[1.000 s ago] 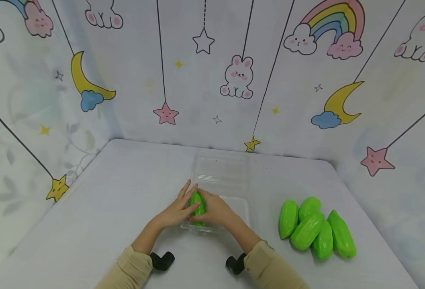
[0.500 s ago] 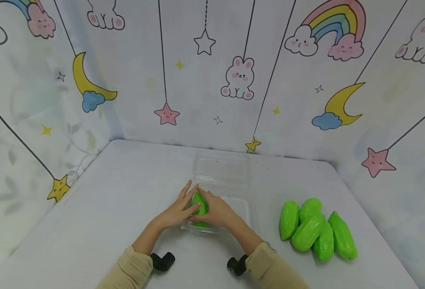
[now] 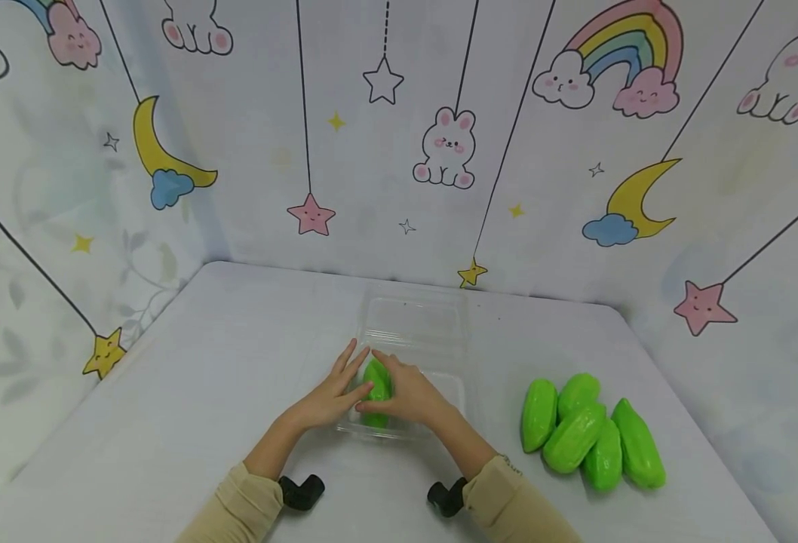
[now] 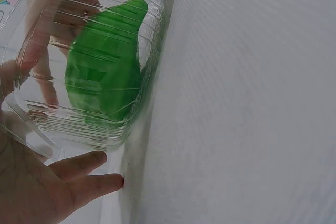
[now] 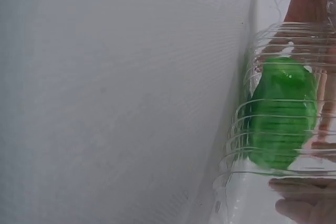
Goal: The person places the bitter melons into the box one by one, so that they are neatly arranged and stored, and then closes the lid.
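A glossy green vegetable-shaped piece [image 3: 377, 377], tapered at one end, lies lengthwise in the left part of a clear plastic clamshell box [image 3: 464, 396]. The box's lid [image 3: 412, 317] is folded back toward the wall. My left hand [image 3: 324, 398] reaches over the box's left edge with fingers extended, beside the green piece. From the other side my right hand [image 3: 412, 394] arches over the piece, thumb and forefinger spread around it. Through the clear wall the left wrist view shows the green piece [image 4: 105, 72] on the box floor. Whether any fingertip touches it is hard to tell.
Several more green pieces [image 3: 575, 437] lie in a loose group at the right of the white table [image 3: 236, 362]. Two black wrist mounts [image 3: 302, 492] sit under the sleeves. A patterned cloth wall [image 3: 365, 166] closes off the back and sides.
The green piece under my hands has shifted slightly right within the box, and more of it shows between them. Both hands stay nearly in place.
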